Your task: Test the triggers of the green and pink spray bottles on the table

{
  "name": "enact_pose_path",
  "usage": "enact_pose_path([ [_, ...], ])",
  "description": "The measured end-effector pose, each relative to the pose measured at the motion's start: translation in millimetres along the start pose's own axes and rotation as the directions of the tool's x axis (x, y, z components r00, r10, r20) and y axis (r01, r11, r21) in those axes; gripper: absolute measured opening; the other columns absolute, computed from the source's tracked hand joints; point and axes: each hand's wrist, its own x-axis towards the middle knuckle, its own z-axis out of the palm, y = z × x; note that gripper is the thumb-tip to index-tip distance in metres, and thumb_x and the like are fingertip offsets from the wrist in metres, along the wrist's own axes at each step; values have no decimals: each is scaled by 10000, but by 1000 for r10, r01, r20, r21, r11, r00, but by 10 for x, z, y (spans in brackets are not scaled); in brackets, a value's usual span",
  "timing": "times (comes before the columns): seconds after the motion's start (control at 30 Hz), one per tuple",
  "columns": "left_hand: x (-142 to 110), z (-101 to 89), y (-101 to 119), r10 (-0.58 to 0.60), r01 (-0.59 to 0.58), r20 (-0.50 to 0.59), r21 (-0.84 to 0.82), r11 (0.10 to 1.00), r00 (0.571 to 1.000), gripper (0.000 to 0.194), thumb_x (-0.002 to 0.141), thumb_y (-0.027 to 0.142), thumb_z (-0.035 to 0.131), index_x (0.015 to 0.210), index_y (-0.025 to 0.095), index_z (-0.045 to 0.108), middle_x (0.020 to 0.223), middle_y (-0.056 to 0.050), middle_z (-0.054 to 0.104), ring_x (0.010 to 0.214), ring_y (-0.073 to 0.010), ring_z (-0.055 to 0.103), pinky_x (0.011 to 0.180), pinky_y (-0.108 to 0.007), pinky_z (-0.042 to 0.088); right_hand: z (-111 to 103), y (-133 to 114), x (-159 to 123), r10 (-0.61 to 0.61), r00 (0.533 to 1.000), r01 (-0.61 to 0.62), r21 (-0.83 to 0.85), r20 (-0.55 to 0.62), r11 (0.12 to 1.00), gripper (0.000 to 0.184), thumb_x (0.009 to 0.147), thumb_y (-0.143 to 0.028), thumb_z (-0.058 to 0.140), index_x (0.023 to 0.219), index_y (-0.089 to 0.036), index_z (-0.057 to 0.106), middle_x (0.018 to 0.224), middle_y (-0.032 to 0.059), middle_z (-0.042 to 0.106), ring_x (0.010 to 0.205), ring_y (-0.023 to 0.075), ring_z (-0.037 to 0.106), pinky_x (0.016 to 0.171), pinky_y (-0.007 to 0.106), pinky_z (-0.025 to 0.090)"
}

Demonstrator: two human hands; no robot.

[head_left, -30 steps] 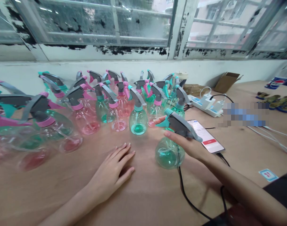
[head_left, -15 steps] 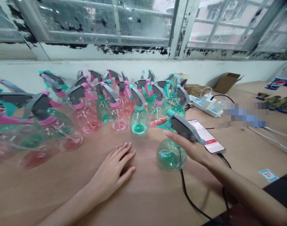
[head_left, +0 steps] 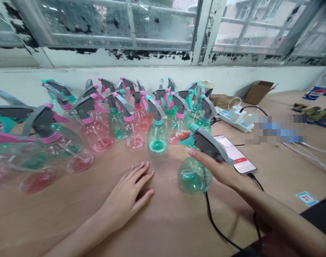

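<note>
My right hand (head_left: 209,166) is closed around the neck of a clear green spray bottle (head_left: 193,176) with a grey and teal trigger head. The thumb lies on the near side; other fingertips show behind the trigger. Whether the bottle's base touches the table cannot be made out. My left hand (head_left: 130,191) rests palm down on the table, fingers stretched out, holding nothing. Just beyond it stands another green spray bottle (head_left: 158,137), upright and apart from both hands. A pink-collared spray bottle (head_left: 135,137) stands to its left.
Several pink and green spray bottles (head_left: 101,137) crowd the left and back of the table (head_left: 157,228). A phone (head_left: 239,157) lies beyond my right wrist, near a power strip (head_left: 240,121). A black cable (head_left: 213,221) runs toward the front edge. An open cardboard box (head_left: 259,92) stands by the wall.
The view has shifted very slightly. Both hands keep their places, and the green spray bottle stays in my right hand.
</note>
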Motion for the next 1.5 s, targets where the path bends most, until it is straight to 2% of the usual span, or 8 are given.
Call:
enact_pose_path([
  [0.23, 9, -3, -2, 0, 0, 1, -10, 1000, 1000, 469, 976, 461, 420, 1367, 211, 483, 1487, -105, 423, 1374, -282, 384, 1093, -533, 368, -4, -4, -99, 70, 997, -70, 7, -36, 998, 235, 899, -440, 571, 1046, -278, 658, 901, 12, 709, 866, 222, 680, 800, 364, 552],
  [0.33, 23, -29, 15, -11, 12, 17, -21, 1000, 1000, 465, 973, 462, 423, 1354, 207, 501, 1482, -107, 430, 1368, -282, 395, 1093, -526, 371, -13, 23, -101, 91, 995, -92, 22, 33, 995, 237, 902, -442, 565, 1041, -274, 659, 855, 12, 705, 810, 217, 686, 764, 359, 562],
  [0.5, 22, -45, 28, -22, 22, 21, -33, 999, 1000, 464, 969, 458, 432, 1351, 205, 505, 1480, -103, 432, 1368, -282, 394, 1096, -526, 365, -23, -38, -22, 71, 986, -86, 96, 152, 992, 323, 872, -428, 615, 1165, -292, 612, 1098, 23, 702, 914, 215, 698, 819, 350, 569],
  [0.87, 26, -51, 24, -25, 26, 33, -34, 999, 999, 467, 970, 461, 430, 1358, 210, 498, 1485, -103, 425, 1366, -285, 396, 1099, -521, 360, 0, -190, -37, 82, 988, -101, 152, 128, 983, 461, 875, -393, 617, 1319, -309, 527, 1374, 24, 570, 1061, 223, 671, 982, 403, 509],
  [1.03, 20, -46, 22, -24, 25, 28, -39, 999, 999, 465, 970, 463, 428, 1354, 210, 500, 1483, -103, 428, 1364, -287, 399, 1094, -529, 365, -2, -146, -26, 109, 982, -136, 177, 152, 975, 471, 871, -408, 614, 1327, -323, 527, 1207, 24, 677, 1039, 248, 674, 923, 421, 547],
  [1.2, 25, -39, 19, -23, 24, 30, -44, 999, 999, 466, 970, 456, 434, 1350, 197, 507, 1484, -110, 426, 1364, -295, 398, 1099, -531, 357, -41, -6, -93, 87, 989, -88, 10, 119, 996, 298, 896, -465, 562, 1136, -315, 658, 871, 5, 723, 862, 245, 695, 789, 395, 572],
  [1.33, 28, -34, 18, -21, 22, 27, -34, 999, 999, 466, 967, 463, 443, 1352, 208, 505, 1489, -103, 419, 1370, -292, 389, 1102, -532, 352, -57, 65, -121, 92, 993, -91, -24, 72, 996, 302, 898, -503, 543, 1086, -303, 670, 866, 11, 713, 847, 247, 685, 772, 393, 565],
  [1.5, 26, -41, 24, -24, 25, 32, -31, 999, 999, 463, 971, 461, 430, 1353, 210, 503, 1483, -103, 428, 1364, -284, 400, 1098, -522, 364, -35, -11, -41, 63, 989, -72, 69, 132, 995, 429, 882, -493, 575, 1275, -320, 577, 1023, 20, 720, 961, 247, 682, 829, 395, 561],
])
